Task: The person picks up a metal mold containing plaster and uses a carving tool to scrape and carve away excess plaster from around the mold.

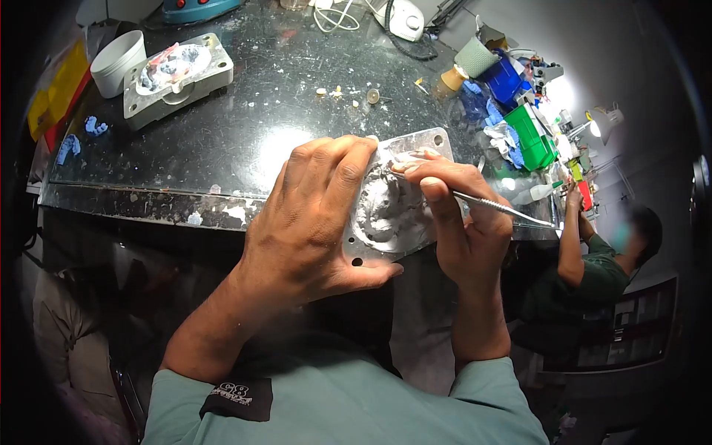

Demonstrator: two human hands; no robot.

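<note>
My left hand [319, 215] is closed around the left side of a metal denture flask half [429, 139], its thumb along the near edge. White plaster [386, 208] with a rough, curved ridge fills the flask's middle. In a pinch, my right hand [467, 215] holds a slim metal carver [486, 202] with a knurled handle. One curved end of the carver points out to the right; its other end is hidden by my fingers over the plaster. The flask is tilted at the bench's front edge.
Another flask half [215, 70] sits at the back left beside a white cup [119, 63]. Blue scraps [70, 148] lie near it. Green [530, 137] and blue bins [504, 78] crowd the right side. A co-worker [604, 267] is at the far right.
</note>
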